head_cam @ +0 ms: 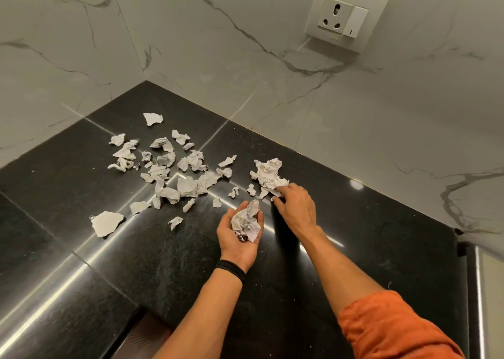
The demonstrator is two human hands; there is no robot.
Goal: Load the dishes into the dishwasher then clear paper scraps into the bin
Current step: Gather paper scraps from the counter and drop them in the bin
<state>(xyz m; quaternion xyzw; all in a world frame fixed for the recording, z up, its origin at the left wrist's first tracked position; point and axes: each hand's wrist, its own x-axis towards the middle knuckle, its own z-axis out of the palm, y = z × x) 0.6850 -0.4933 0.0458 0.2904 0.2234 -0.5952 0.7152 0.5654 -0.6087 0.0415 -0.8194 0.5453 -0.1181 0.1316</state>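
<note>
Now I see left hand [239, 240] palm up, fingers cupped round paper wad [246, 221]; right hand [296, 208] fingers pinch big crumpled piece [268, 176]; loose scraps [169, 167] scattered left on bench [163, 266].

Probably a home kitchen: black granite counter [300, 290], marble-tiled wall [218, 44], socket [347, 14].

Left hand [240, 238] palm up, cupped, fingers loosely curled round crumpled paper [246, 221]; black band [230, 268] on wrist, forearm bare. Right hand [297, 208] palm down, arm stretched forward, thumb and fingertips pinching edge of large scrap [268, 176]; orange sleeve [392, 328] bunched near elbow.
</note>
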